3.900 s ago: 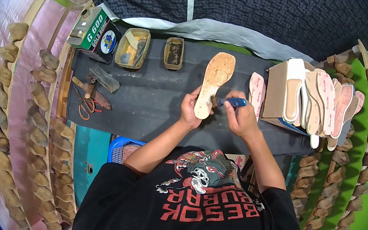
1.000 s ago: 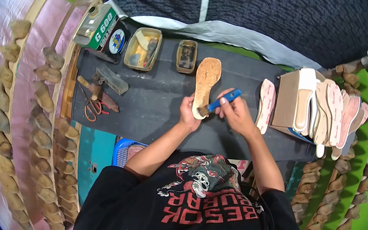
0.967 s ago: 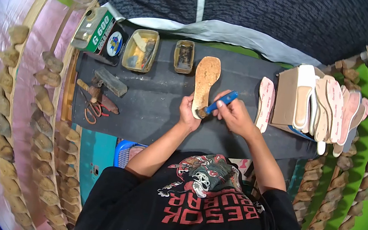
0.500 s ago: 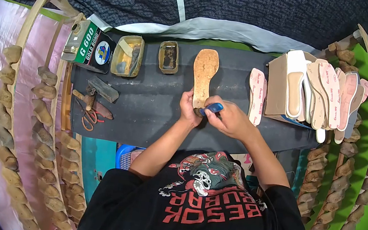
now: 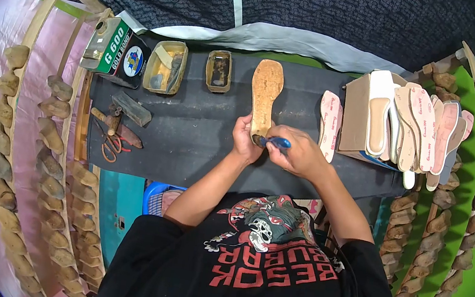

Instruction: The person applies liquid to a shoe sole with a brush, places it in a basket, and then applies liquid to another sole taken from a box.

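Observation:
A tan insole (image 5: 267, 86) points away from me over the dark work table, its heel end toward my body. My left hand (image 5: 245, 142) grips the heel end from the left side. In my right hand (image 5: 300, 153) is a brush with a blue handle (image 5: 278, 143), its dark head resting at the insole's heel. The fingers of my right hand are closed round the handle. The exact tip of the brush is partly hidden by the left thumb and the fingers.
A glue can (image 5: 116, 52) and two small tubs (image 5: 164, 71) (image 5: 218, 72) line the table's back left. A hammer (image 5: 112, 120) and scissors (image 5: 110, 147) lie below them. At right, a cardboard box (image 5: 356, 116) holds several insoles; one pink insole (image 5: 329, 122) lies beside it. Racks of wooden shoe lasts (image 5: 4, 143) flank both sides.
The brush has shifted slightly over the insole's heel and its handle now lies flatter, pointing right. The whole view has tilted a little. Both hands keep their holds.

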Tool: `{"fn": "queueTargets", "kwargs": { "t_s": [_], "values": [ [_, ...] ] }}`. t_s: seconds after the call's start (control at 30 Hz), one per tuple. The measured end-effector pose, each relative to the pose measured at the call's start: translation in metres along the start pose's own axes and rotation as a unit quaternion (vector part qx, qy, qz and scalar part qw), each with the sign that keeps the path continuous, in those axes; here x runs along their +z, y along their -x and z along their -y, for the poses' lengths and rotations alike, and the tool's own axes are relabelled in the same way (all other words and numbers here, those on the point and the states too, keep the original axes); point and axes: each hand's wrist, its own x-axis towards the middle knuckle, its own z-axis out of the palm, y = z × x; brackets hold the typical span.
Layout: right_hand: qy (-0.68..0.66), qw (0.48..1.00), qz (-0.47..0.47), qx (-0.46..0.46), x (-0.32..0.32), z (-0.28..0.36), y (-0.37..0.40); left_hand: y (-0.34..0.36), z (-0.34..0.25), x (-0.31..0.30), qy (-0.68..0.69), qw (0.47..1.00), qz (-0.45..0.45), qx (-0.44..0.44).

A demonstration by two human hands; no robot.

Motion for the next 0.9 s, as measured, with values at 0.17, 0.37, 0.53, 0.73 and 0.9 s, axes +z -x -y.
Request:
{"fn": "queueTargets", "kwargs": {
  "t_s": [0.17, 0.37, 0.53, 0.73, 0.9],
  "values": [
    [0.032, 0.997, -0.072, -0.002, 0.003, -0.011, -0.007, 0.005, 0.011, 0.010, 0.036, 0.997, -0.060, -0.031],
    [0.020, 0.998, -0.065, -0.001, 0.006, -0.002, 0.001, 0.005, 0.010, 0.019, 0.057, 0.997, -0.053, -0.021],
    [0.038, 0.995, -0.088, -0.009, 0.005, -0.005, 0.000, 0.003, 0.007, 0.014, 0.052, 0.996, -0.065, -0.026],
    [0.063, 0.992, -0.105, -0.018, 0.002, -0.007, -0.003, 0.001, 0.014, 0.017, 0.061, 0.996, -0.048, -0.040],
    [0.032, 0.995, -0.094, -0.016, 0.006, -0.001, 0.005, -0.003, 0.004, 0.010, 0.026, 0.998, 0.039, -0.033]
  ]
}}
